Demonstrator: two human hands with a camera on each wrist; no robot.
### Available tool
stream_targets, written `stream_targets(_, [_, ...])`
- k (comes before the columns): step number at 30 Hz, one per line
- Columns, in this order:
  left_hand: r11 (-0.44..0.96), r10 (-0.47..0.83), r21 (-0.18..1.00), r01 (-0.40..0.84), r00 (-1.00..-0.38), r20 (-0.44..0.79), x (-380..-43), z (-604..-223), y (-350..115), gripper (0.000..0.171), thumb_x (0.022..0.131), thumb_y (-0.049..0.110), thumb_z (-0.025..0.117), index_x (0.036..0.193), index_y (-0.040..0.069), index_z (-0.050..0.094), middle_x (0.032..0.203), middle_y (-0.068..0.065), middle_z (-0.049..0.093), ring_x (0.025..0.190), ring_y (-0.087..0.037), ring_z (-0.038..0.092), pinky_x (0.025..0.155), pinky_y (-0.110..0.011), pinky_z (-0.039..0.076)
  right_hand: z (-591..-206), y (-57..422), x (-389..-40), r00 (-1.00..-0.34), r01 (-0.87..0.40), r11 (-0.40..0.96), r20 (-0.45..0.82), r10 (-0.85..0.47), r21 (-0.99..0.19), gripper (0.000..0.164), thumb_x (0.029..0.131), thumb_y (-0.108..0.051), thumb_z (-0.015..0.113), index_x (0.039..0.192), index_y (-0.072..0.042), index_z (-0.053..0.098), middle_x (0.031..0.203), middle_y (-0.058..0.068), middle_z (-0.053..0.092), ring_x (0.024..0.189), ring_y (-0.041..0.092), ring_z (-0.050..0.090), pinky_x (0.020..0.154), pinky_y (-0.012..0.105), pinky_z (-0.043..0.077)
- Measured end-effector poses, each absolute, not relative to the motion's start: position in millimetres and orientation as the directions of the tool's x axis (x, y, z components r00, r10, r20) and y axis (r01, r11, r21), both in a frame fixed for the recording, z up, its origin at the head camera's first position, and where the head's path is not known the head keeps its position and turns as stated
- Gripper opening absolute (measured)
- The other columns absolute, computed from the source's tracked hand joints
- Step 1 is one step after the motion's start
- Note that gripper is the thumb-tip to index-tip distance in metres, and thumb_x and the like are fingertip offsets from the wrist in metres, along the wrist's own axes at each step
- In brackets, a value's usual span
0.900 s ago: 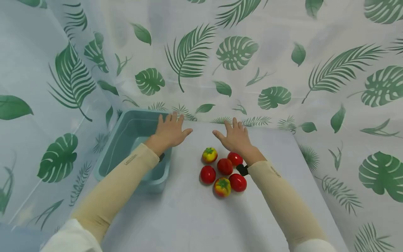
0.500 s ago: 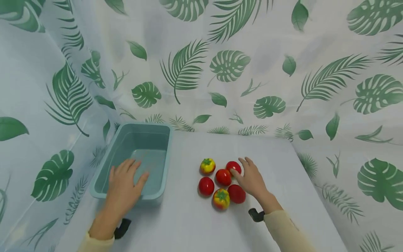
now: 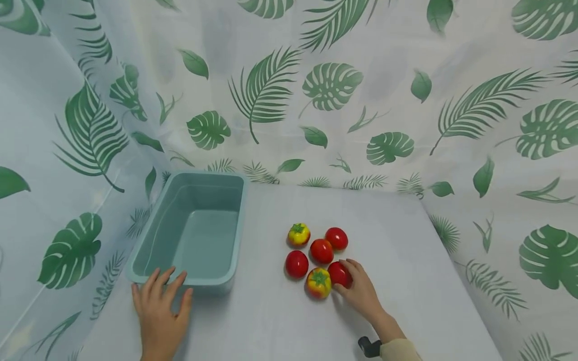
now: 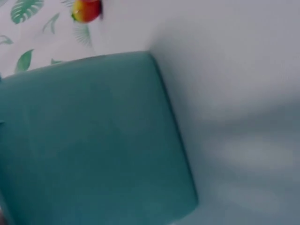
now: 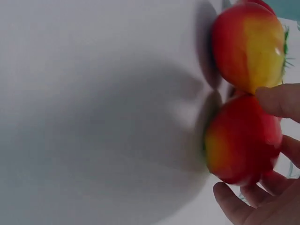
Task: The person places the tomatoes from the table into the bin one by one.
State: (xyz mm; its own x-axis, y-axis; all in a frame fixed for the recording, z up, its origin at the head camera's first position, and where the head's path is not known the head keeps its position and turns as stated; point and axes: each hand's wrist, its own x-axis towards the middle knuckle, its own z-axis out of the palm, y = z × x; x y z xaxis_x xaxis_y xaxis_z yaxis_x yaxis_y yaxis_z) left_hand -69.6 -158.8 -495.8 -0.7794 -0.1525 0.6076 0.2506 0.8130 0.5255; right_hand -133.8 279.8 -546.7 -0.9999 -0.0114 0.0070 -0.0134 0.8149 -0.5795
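Observation:
My right hand (image 3: 361, 296) curves its thumb and fingers around a red tomato (image 3: 340, 274) at the front right of a small cluster. In the right wrist view the thumb (image 5: 281, 101) lies along that tomato's edge, beside a yellow-and-red tomato (image 5: 251, 47); the fingertips (image 5: 229, 201) reach around its opposite side. Green leaves top the front yellow-and-red tomato (image 3: 318, 283). My left hand (image 3: 160, 313) is spread, fingertips at the near rim of a blue-green plastic tub (image 3: 241, 215). The left wrist view shows the tub's outer wall (image 4: 93, 140), with that hand almost out of frame.
Several other tomatoes sit close by: a yellow one (image 3: 299, 234) behind, with red ones (image 3: 296, 264) among them. The white table (image 3: 271, 326) meets a leaf-patterned curtain (image 3: 334, 125) at the back and both sides. The tub stands at the table's left.
Both hands have drawn back toward the body. The left went from over the tub to its near rim. The right came down from behind the cluster onto the front right red tomato.

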Motion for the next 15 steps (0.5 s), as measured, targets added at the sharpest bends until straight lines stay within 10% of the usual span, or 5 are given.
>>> stream_targets(15, [0.792, -0.184, 0.514, 0.329, -0.674, 0.715, -80, -508, -157, 0.028, 0.076, 0.025, 0.070, 0.100, 0.010, 0.068, 0.107, -0.014, 0.059, 0.118, -0.040, 0.040, 0.099, -0.066, -0.001, -546, 278, -138, -0.988, 0.099, 0.807, 0.038, 0.148, -0.582, 0.072, 0.072, -0.016, 0.073, 0.134, -0.012, 0.036, 0.130, 0.013, 0.040, 0.118, 0.032, 0.041, 0.088, 0.051, 0.043])
